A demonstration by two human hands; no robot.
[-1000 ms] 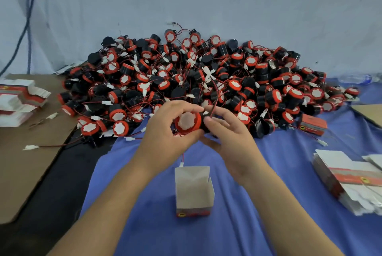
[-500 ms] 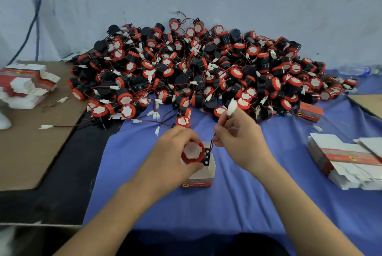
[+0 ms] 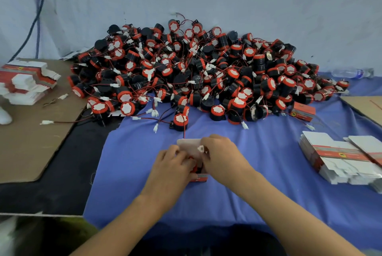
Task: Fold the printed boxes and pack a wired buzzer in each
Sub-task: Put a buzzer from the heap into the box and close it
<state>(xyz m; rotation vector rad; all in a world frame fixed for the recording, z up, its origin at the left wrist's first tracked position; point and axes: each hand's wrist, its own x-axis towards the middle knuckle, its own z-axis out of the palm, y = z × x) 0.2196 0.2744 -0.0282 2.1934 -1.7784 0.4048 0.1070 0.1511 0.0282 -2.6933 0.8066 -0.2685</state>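
Head view: the printed box [image 3: 189, 145] stands open near the middle of the desk's [image 3: 68, 169] front edge, well short of the buzzer pile [image 3: 196, 74] banked along the back edge. The left grip [image 3: 171, 165] curls round the wired buzzer [image 3: 193, 166], which sits in the box mouth. The right grip [image 3: 222, 158] pinches the white connector [image 3: 200, 148] just above it. The buzzer looks like a light, rigid plastic drum, best held by its red rim. Its thin lead is probably floppy and prone to snag, so guide it by the plug. The thin card box would likely crush easily, so steady it by the walls, not the flaps.
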